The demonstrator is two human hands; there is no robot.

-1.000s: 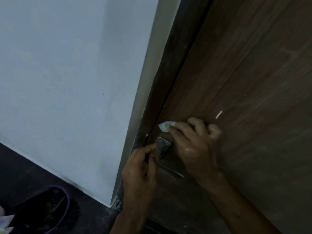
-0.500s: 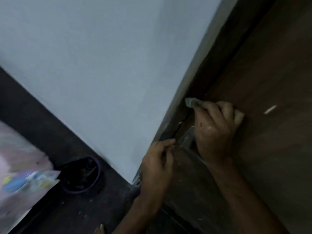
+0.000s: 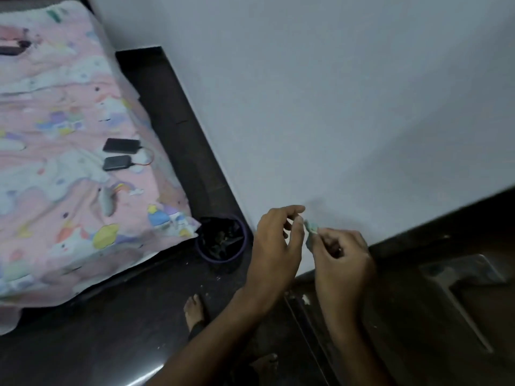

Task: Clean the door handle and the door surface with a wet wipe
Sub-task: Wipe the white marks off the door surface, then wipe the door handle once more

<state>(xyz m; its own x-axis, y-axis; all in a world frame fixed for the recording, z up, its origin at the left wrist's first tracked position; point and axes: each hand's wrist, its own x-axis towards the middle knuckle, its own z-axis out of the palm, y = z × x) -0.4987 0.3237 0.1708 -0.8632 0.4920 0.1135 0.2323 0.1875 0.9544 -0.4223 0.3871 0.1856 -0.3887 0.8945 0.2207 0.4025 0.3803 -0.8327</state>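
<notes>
Wet wipe (image 3: pixel 311 229), crumpled into a small pale wad, is pinched in the fingers (image 3: pixel 324 237) of the right hand (image 3: pixel 341 263), held in the air in front of the white wall (image 3: pixel 334 107) and apart from the door. The left hand (image 3: pixel 276 246) hovers just beside it, fingers loosely curled and grasping nothing, thumb nearly touching the wad. This looks like a pause to refold or swap the wipe; next it must go back to the door handle (image 3: pixel 462 277), at the right, or be dropped in the purple bin (image 3: pixel 221 240) by the bed's corner.
</notes>
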